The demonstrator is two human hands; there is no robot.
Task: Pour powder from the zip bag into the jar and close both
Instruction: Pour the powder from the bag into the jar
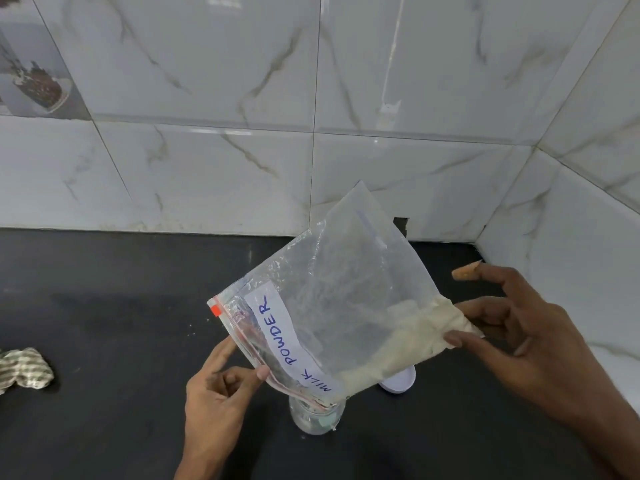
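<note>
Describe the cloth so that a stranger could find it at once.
Start at the black counter under the tiled wall. At the picture's left edge lies the crumpled cloth. Only it is patterned fabric, lying apart from the bag and jar.

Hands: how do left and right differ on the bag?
1. The left hand pinches the bag at its zip edge, low by the jar. The right hand holds the far corner, higher, where the powder sits.
2. The left hand's spare fingers curl in. The right hand's index finger sticks out, its tip looking dusted.
Shared: both hold the same bag, tilted mouth-down over the jar.
</note>
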